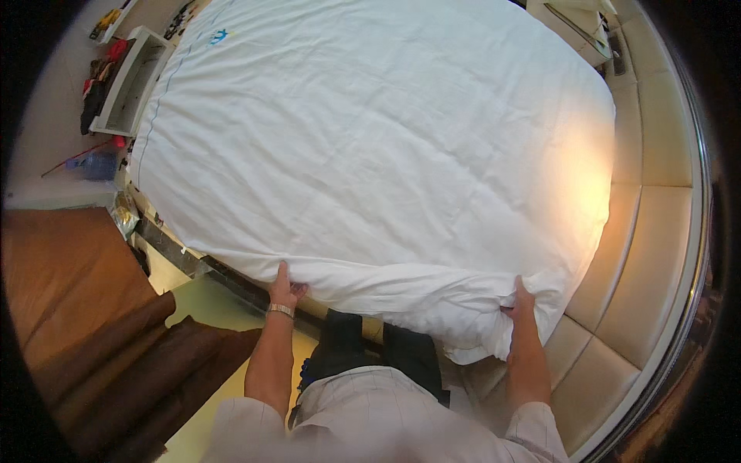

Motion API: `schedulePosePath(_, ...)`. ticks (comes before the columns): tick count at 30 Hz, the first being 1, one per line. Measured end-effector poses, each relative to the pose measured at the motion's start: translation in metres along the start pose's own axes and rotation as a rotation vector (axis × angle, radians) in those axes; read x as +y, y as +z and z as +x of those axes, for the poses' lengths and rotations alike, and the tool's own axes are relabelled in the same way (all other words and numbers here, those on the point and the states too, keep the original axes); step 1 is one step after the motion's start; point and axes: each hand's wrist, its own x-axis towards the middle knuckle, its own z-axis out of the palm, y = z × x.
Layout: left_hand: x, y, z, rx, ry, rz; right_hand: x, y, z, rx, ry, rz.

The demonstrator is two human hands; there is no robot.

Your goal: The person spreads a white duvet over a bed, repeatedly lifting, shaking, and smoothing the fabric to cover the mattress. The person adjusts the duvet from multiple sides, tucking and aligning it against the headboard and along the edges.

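While its near edge is held at two places well apart, the white sheet (370,154) is seen spread across a bed (225,276), creased throughout, bunched thickly toward the right and marked by one small blue emblem (219,35) and one thin blue line along the left. The hem is pinched by the left hand (288,293), thumb on top, with one watch (280,309) worn at that wrist; a gathered fold is gripped by the right hand (522,301), whose fingers are partly hidden. At the far left, one open white box (141,83), one bluish jug (99,164) and one clear bag (123,212) are seen; the contents of jug and bag cannot be made out.
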Motion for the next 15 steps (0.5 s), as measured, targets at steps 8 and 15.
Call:
schedulePosePath(8, -0.079, -0.035, -0.033, 0.026, -0.247, -0.071, 0.044, -0.061, 0.033, -0.063, -0.286, 0.401)
schedulePosePath(15, -0.067, 0.003, -0.081, -0.422, -0.437, -0.267, 0.023, -0.106, -0.138, -0.058, -0.525, 0.655)
